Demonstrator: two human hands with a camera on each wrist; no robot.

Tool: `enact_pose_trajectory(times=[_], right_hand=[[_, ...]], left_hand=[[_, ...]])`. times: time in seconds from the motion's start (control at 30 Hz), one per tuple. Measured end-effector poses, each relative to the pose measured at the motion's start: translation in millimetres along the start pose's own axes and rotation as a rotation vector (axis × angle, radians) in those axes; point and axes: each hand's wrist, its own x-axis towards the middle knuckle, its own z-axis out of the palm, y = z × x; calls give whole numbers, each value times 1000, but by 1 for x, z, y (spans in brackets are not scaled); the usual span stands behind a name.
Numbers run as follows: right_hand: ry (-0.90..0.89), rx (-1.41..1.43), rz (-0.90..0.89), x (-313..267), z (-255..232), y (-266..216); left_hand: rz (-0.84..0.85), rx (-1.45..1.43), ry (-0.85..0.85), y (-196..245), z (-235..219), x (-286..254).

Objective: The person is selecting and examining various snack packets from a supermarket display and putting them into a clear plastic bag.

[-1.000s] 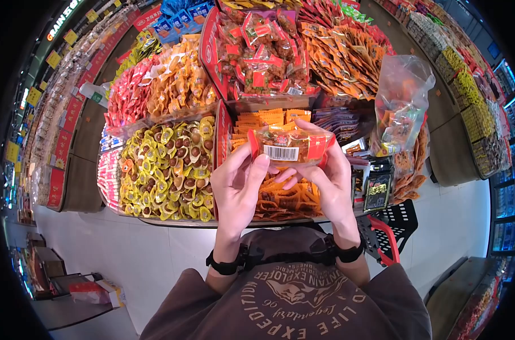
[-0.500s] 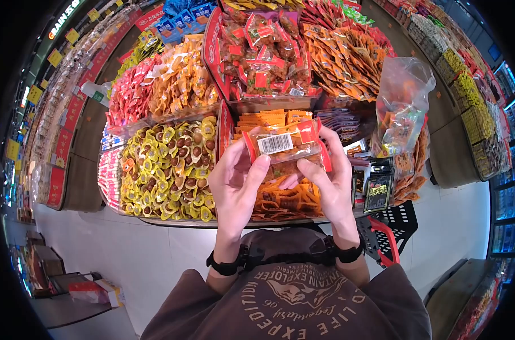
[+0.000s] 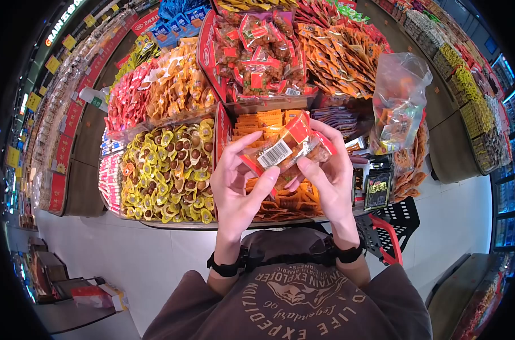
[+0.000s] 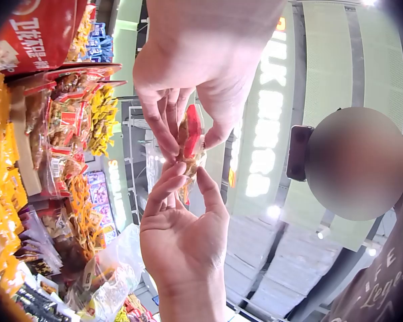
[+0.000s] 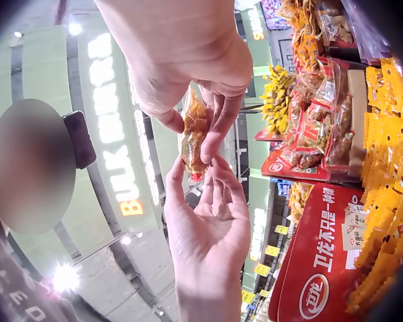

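Note:
Both hands hold a snack packet (image 3: 280,150) of clear film with red ends and a white barcode label; brown food shows through it. My left hand (image 3: 237,184) pinches the packet's left end, thumb beside the barcode. The right hand (image 3: 332,178) grips the other end, its thumb across the film. Slanted in the head view, the packet has its right side higher. Edge-on in the left wrist view, the packet (image 4: 192,137) sits between both hands' fingertips. In the right wrist view, brown pieces show inside the packet (image 5: 195,134).
Below the hands lie orange packets (image 3: 288,207) in a bin. Yellow-wrapped round sweets (image 3: 167,170) fill the left bin; similar red packets (image 3: 266,56) are heaped behind. A clear plastic bag (image 3: 402,102) with goods stands at right, above a black basket with a red handle (image 3: 388,238).
The packet has turned from nearly level to slanted, its right side rising, as both hands handle it. The hands stay in about the same place.

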Motion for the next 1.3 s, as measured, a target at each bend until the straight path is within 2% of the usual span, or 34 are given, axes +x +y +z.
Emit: enact_pose_trajectory(times=[0.1,0.2,0.27,0.3,0.4,0.43,0.5,0.53,0.63,0.77,0.83,0.9,0.97,1.03,1.1,1.17,1.23,1.27,1.3], right_hand=[[50,-44,-27,0,0,2],[58,-112,-26,-1,-1,1],[83,-109,-50,0,0,2],[109,-105,-72,-1,0,3],[127,-261,-137,-1,-7,11],[125,-260,-135,-2,-7,10],[133,-325,-150,-1,-6,9],[134,-325,-155,0,-6,8],[168,-352,-225,1,-2,6],[97,-377,-223,-4,-5,10],[-16,-554,-304,-2,-6,14],[-26,-566,-291,0,-4,14],[1,-662,-292,1,-4,16],[4,-605,-228,0,-2,13],[4,-528,-195,-1,-6,18],[-7,-538,-167,-5,-9,18],[17,-342,-46,-8,-10,17],[30,-335,-25,-10,-8,14],[29,-334,-26,-9,-8,14]], left_hand=[[-21,-5,-37,-4,-2,-2],[37,-1,-2,-8,-2,-1],[140,104,-44,-9,-3,1],[139,103,-47,-9,-3,0],[12,58,-156,-8,-4,-3],[11,59,-154,-6,-3,-4],[-114,58,-158,-3,-1,-5],[-40,65,-156,-5,0,-4],[-81,28,-70,-9,0,-1],[-13,24,33,-15,2,1],[-18,59,41,-17,0,-1],[-18,93,47,-15,-2,0],[-88,184,2,-11,-5,0],[-29,136,-66,-15,-6,2],[193,319,-179,-20,-6,5],[223,316,-169,-24,-4,3],[-107,69,-57,-16,2,-2],[-86,74,14,-10,7,-2],[-85,74,15,-7,7,-1]])
